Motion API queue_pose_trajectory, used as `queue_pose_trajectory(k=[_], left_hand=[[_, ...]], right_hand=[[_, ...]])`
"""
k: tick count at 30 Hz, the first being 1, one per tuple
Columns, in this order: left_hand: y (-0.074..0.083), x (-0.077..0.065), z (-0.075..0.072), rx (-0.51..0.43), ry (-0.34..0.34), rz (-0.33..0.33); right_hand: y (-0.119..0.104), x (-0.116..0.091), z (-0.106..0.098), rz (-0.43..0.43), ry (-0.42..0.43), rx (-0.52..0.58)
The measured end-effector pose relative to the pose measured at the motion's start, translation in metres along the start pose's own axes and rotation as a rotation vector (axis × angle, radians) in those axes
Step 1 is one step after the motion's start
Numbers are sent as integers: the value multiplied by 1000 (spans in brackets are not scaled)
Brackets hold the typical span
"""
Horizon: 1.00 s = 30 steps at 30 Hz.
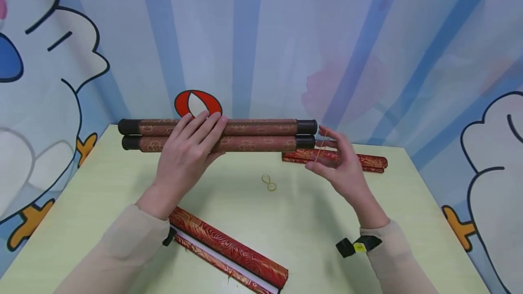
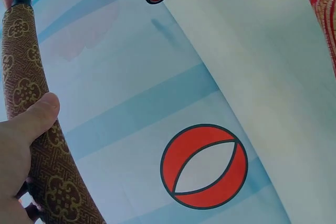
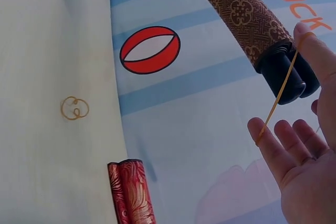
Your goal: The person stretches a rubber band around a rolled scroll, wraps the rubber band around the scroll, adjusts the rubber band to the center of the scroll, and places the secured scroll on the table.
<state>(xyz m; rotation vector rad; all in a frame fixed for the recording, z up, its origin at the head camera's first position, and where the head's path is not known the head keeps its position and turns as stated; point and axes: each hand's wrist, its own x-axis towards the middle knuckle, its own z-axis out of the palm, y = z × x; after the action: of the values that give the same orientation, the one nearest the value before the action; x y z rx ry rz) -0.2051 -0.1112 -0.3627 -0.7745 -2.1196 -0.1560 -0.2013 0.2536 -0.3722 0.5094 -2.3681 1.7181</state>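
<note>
A brown patterned scroll (image 1: 261, 143), rolled into two parallel rolls with black end caps, is held level above the table. My left hand (image 1: 184, 153) grips it left of its middle, the thumb on the near side in the left wrist view. Just off the scroll's right end is my right hand (image 1: 343, 167), fingers and thumb spread apart. A thin yellowish rubber band (image 3: 276, 95) is stretched between that thumb and fingers, beside the black end caps (image 3: 283, 80). No contact between band and scroll can be made out.
Another rubber band (image 1: 268, 183), twisted into a figure eight, lies mid-table. A red and gold scroll (image 1: 372, 162) rests at the back right, behind my right hand. A second red scroll (image 1: 233, 244) lies slanted in front. A cartoon-printed backdrop (image 1: 278, 49) stands behind the table (image 1: 302, 221).
</note>
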Motion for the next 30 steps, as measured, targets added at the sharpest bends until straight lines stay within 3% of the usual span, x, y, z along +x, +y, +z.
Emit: queue_pose_trajectory(k=[19, 30], left_hand=[[3, 4, -4, 11, 28, 17], [5, 5, -3, 6, 38, 32]], right_hand=[[-13, 15, 2, -86, -7, -40], [-21, 26, 7, -153, -59, -150]])
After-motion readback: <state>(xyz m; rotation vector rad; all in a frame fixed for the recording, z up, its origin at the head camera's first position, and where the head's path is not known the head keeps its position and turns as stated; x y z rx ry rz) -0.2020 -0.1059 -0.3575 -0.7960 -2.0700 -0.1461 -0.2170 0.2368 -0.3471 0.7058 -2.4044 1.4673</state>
